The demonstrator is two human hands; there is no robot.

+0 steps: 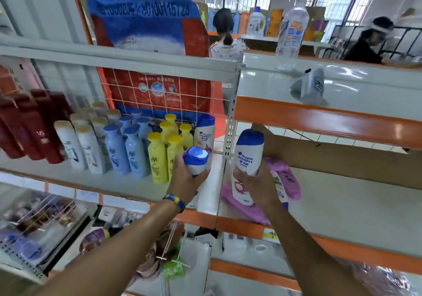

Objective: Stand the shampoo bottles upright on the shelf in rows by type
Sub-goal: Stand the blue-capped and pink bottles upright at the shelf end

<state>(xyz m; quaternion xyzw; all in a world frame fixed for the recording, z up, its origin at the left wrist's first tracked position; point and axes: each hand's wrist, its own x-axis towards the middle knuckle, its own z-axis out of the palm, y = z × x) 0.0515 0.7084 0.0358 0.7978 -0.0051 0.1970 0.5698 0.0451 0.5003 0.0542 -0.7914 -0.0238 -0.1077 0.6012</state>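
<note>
Both forearms reach up from below. The left hand (186, 182) wraps its fingers round a Head & Shoulders bottle (196, 158), cap tipped toward the camera, at the front right corner of the left shelf (213, 188), just beside the yellow bottles (157, 158) and in front of a standing Head & Shoulders bottle (205, 133). The right hand (257, 187) grips a second Head & Shoulders bottle (247, 156) upright over the left end of the right shelf (342, 206), above purple bottles (286, 178) lying flat; bare shelf stretches rightward, in front of a cardboard box (342, 161).
</note>
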